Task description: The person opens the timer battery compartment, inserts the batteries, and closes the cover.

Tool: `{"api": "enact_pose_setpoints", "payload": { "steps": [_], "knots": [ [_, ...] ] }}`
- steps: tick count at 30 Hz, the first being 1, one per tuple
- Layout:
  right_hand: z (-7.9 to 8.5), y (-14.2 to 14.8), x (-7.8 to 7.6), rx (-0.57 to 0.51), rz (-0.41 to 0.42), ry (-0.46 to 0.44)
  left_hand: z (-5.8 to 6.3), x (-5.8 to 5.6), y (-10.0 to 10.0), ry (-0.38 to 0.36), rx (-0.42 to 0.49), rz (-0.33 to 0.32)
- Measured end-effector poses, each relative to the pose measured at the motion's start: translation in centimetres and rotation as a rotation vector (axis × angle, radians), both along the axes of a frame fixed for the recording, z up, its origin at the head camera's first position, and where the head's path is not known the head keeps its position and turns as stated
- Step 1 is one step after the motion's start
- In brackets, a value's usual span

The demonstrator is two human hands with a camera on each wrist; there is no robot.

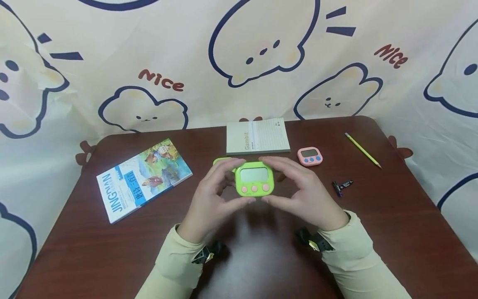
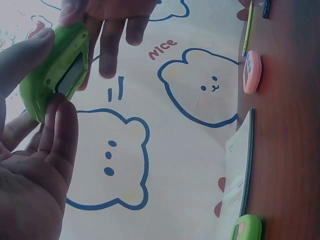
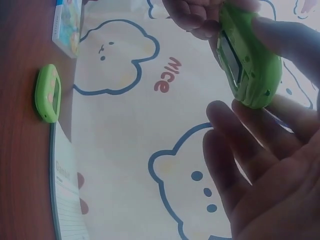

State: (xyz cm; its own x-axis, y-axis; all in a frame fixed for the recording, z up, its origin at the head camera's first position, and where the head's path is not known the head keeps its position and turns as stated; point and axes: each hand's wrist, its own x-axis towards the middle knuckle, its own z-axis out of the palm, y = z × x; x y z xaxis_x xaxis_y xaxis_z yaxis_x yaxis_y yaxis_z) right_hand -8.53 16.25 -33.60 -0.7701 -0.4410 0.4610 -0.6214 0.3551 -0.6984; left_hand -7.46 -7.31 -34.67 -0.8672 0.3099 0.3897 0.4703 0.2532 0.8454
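A green digital timer [image 1: 254, 178], with a grey display and several pink buttons, is held up above the table between both hands. My left hand [image 1: 209, 199] grips its left side, thumb at the lower edge and fingers along the top. On the opposite side my right hand [image 1: 308, 197] pinches it the same way. The left wrist view shows the timer [image 2: 55, 70] tilted between thumb and fingers, and in the right wrist view its green casing [image 3: 255, 60] is seen edge-on. A second green timer [image 3: 47, 93] lies on the table, mostly hidden by the left hand in the head view.
On the dark wooden table [image 1: 149, 249] a blue-white book [image 1: 143, 178] lies at left. At the back is a notebook [image 1: 257, 137]. To the right are a pink timer [image 1: 310, 156], a yellow-green pencil [image 1: 363, 150] and a small black T-shaped object [image 1: 341, 187]. A patterned curtain [image 1: 201, 99] hangs behind.
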Motion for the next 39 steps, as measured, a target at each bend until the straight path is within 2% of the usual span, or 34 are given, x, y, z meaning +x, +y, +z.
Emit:
{"api": "enact_pose_setpoints", "payload": {
  "steps": [5,13,20,23,27,32,39],
  "knots": [
    [-0.1,0.21,-0.09,-0.06,0.03,-0.036,-0.11,-0.08,0.15,0.036,-0.02,-0.022],
    [-0.03,0.27,0.05,-0.14,0.004,-0.274,-0.24,-0.22,-0.21,0.066,-0.113,-0.018],
    [-0.08,0.05,-0.01,-0.283,0.048,-0.53,-0.66,-0.63,-0.49,0.247,-0.163,0.002],
    [-0.13,0.02,-0.09,-0.288,0.057,-0.603,-0.79,-0.71,-0.53,0.296,-0.157,0.003],
    [-0.14,0.01,-0.17,-0.249,0.027,-0.65,-0.87,-0.71,-0.51,0.328,-0.144,0.001],
    [-0.01,0.06,-0.23,-0.2,-0.008,-0.691,-0.91,-0.72,-0.5,0.334,-0.131,-0.015],
    [0.04,0.2,-0.39,-0.146,-0.007,-0.667,-0.98,-0.69,-0.51,0.322,-0.125,-0.009]
  ]
}}
